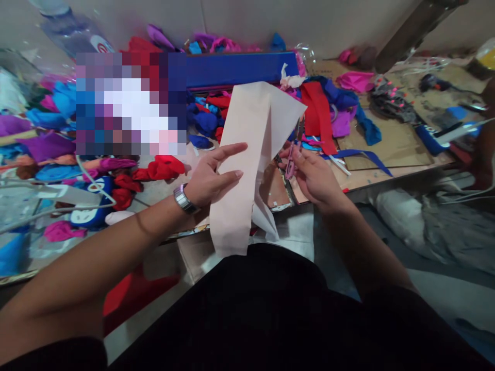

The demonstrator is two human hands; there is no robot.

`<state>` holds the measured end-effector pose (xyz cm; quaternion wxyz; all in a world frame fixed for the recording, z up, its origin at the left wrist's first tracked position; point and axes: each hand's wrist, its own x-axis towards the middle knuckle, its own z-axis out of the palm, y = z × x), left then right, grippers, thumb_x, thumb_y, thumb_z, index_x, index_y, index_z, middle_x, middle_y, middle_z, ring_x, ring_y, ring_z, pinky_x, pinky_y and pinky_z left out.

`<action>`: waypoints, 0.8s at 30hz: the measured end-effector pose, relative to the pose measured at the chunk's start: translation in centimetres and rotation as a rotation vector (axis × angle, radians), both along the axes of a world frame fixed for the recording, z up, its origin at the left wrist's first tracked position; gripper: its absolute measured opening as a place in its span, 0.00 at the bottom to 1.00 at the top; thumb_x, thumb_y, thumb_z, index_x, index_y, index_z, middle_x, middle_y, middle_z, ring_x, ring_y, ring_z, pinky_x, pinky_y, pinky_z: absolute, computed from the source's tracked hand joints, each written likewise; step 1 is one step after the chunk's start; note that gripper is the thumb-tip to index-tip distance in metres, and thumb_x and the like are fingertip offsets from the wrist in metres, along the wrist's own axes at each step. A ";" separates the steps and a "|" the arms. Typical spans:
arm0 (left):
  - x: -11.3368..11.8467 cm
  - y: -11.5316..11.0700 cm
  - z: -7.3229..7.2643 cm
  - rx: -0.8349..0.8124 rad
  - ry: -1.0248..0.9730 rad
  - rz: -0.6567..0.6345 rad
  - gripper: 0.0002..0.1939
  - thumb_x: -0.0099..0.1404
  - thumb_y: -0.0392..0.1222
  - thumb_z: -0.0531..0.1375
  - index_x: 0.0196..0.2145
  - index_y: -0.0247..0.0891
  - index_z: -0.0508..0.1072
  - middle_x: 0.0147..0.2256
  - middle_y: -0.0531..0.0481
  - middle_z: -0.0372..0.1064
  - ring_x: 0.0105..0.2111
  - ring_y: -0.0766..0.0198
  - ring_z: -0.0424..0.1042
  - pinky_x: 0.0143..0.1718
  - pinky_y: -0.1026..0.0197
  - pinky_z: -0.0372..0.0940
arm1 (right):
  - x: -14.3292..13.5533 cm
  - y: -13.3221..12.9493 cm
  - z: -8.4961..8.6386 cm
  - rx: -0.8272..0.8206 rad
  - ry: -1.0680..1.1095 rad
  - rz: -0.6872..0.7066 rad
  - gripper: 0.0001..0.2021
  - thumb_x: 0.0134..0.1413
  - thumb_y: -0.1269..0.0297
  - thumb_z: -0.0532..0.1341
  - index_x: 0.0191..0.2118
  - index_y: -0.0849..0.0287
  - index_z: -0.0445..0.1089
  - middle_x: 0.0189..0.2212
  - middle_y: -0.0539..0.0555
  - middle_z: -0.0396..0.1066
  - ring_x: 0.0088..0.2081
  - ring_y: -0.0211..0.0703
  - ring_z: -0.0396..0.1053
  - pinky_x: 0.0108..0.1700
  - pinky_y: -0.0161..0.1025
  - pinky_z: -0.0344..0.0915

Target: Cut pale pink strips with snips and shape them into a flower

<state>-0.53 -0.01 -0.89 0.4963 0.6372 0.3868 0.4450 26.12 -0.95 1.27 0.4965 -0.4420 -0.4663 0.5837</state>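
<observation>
Pale cloth, left hand spread over it, right hand gripping pink snips; cardboard print blurred

At 9 o'clock, the left hand spreads over a pale sheet. The right hand, at 3 o'clock, holds pink-handled scissors.

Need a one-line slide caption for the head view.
Left hand spread over a pale strip, right hand holding pink scissors, coloured cloth scattered around.

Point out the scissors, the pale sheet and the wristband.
Scissors (291,164): head view, on the pink handle.
Pale sheet (249,121): head view, on its upper front face.
Wristband (184,199): head view, on its silver outer side.
</observation>
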 end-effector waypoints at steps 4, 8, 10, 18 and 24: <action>-0.4 0.7 -0.6 0.148 -0.008 -0.041 0.35 0.60 0.53 0.74 0.63 0.45 0.75 0.65 0.45 0.72 0.68 0.45 0.67 0.71 0.43 0.63 | -0.2 4.1 1.3 0.090 -0.042 -0.085 0.15 0.65 0.49 0.68 0.39 0.57 0.75 0.32 0.46 0.71 0.31 0.33 0.68 0.38 0.35 0.68; -0.8 1.3 -1.2 0.201 0.014 -0.072 0.38 0.61 0.52 0.74 0.66 0.46 0.72 0.68 0.44 0.67 0.71 0.46 0.63 0.74 0.42 0.59 | -0.1 7.8 2.7 -0.010 -0.030 -0.173 0.13 0.75 0.59 0.60 0.37 0.60 0.73 0.29 0.46 0.70 0.28 0.31 0.64 0.35 0.35 0.63; -0.9 1.5 -1.4 0.216 0.012 -0.077 0.40 0.61 0.53 0.74 0.68 0.49 0.70 0.69 0.45 0.65 0.72 0.46 0.61 0.75 0.41 0.57 | 0.2 9.4 3.1 -0.051 -0.005 -0.166 0.16 0.76 0.56 0.58 0.36 0.59 0.72 0.27 0.48 0.71 0.28 0.33 0.65 0.34 0.36 0.64; -1.0 1.7 -1.8 0.270 0.025 -0.046 0.42 0.63 0.56 0.73 0.70 0.50 0.66 0.71 0.44 0.63 0.73 0.46 0.59 0.76 0.41 0.56 | 1.1 12.7 1.6 -0.081 -0.113 -0.160 0.18 0.68 0.51 0.65 0.29 0.57 0.69 0.25 0.48 0.69 0.26 0.36 0.68 0.30 0.37 0.65; -1.2 2.1 -2.4 0.237 0.003 0.012 0.42 0.63 0.55 0.73 0.70 0.50 0.65 0.72 0.45 0.61 0.75 0.46 0.55 0.77 0.40 0.52 | 1.5 12.7 0.8 -0.034 -0.230 -0.213 0.20 0.72 0.47 0.60 0.34 0.58 0.70 0.24 0.46 0.67 0.27 0.33 0.64 0.31 0.36 0.59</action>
